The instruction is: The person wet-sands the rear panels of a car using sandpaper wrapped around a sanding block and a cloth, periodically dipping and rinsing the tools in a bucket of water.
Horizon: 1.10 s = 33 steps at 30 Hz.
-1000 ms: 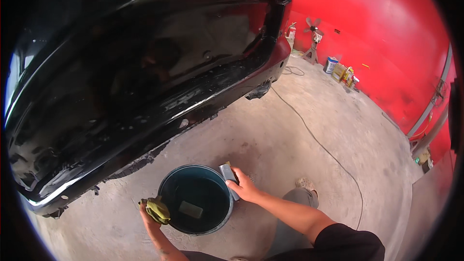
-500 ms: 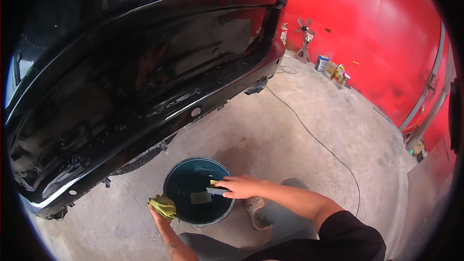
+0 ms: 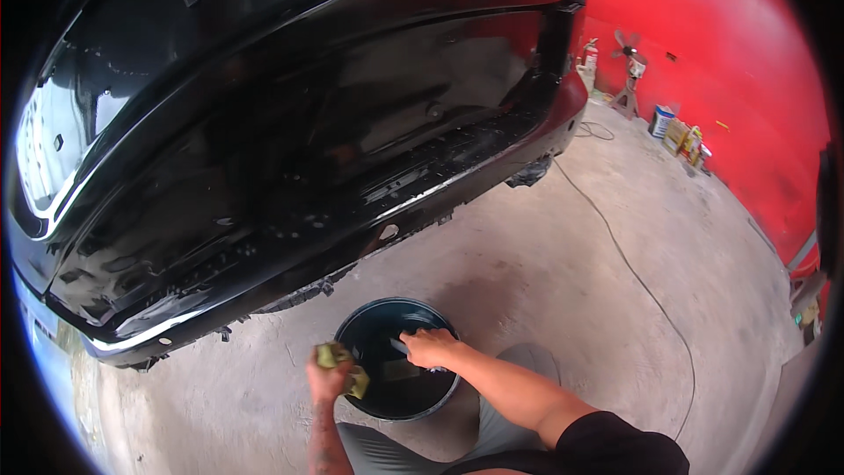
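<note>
A dark bucket of water stands on the floor in front of me. My left hand is closed around a yellow-green cloth at the bucket's left rim; the cloth bulges out above and beside my fingers. Over the water, my right hand grips a flat grey piece that looks like sandpaper; only its end shows past the fingers. A pale rectangular block, perhaps a sponge, shows dimly in the water beneath that hand.
A glossy black car body fills the left and upper area, its lower edge just beyond the bucket. A cable crosses the concrete floor at right. Cans and bottles, a stand and a fire extinguisher line the red wall.
My left hand has turned over with the cloth and moved in against the bucket's rim. The right hand stays over the water; the yellow edge beside its grey piece no longer shows. The view has shifted left.
</note>
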Each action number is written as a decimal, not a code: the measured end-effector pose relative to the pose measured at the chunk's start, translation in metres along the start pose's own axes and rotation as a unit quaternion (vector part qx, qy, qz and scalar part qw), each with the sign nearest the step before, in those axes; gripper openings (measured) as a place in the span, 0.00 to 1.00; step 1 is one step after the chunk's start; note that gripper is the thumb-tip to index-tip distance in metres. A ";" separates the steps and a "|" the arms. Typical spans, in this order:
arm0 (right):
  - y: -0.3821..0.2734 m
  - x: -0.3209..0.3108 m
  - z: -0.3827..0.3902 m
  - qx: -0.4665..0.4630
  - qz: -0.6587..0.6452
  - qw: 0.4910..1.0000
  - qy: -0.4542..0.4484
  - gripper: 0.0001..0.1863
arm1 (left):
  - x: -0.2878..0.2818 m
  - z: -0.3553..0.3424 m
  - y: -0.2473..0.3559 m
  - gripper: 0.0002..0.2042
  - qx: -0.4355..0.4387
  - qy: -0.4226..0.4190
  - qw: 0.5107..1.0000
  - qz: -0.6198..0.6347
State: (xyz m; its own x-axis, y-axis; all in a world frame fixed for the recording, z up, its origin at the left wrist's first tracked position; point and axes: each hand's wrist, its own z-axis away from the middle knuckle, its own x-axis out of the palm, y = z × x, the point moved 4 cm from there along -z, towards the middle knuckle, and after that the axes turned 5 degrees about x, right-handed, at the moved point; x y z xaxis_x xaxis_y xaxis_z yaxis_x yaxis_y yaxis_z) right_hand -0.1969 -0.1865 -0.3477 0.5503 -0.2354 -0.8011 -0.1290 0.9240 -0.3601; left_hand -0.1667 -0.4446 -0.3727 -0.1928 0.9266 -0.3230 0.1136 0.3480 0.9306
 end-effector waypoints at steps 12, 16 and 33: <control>-0.007 -0.004 -0.025 -0.030 -0.051 0.998 -0.003 0.30 | 0.179 0.019 -0.166 0.27 0.029 -0.530 0.704 -0.472; -0.002 -0.001 -0.033 -0.034 -0.048 0.998 -0.015 0.27 | 0.183 0.046 -0.204 0.26 0.049 -0.554 0.722 -0.412; 0.015 0.088 -0.099 -0.004 -0.073 0.988 -0.134 0.26 | 0.103 0.005 -0.017 0.13 -0.104 0.098 0.967 0.210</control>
State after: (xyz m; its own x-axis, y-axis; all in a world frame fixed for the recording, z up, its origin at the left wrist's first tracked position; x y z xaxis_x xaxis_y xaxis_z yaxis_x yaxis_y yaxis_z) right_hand -0.2316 -0.2234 -0.4708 0.7625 -0.2756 -0.5853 -0.0391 0.8834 -0.4670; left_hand -0.1838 -0.3542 -0.4230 -0.3562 0.9278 0.1109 0.0266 -0.1085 0.9937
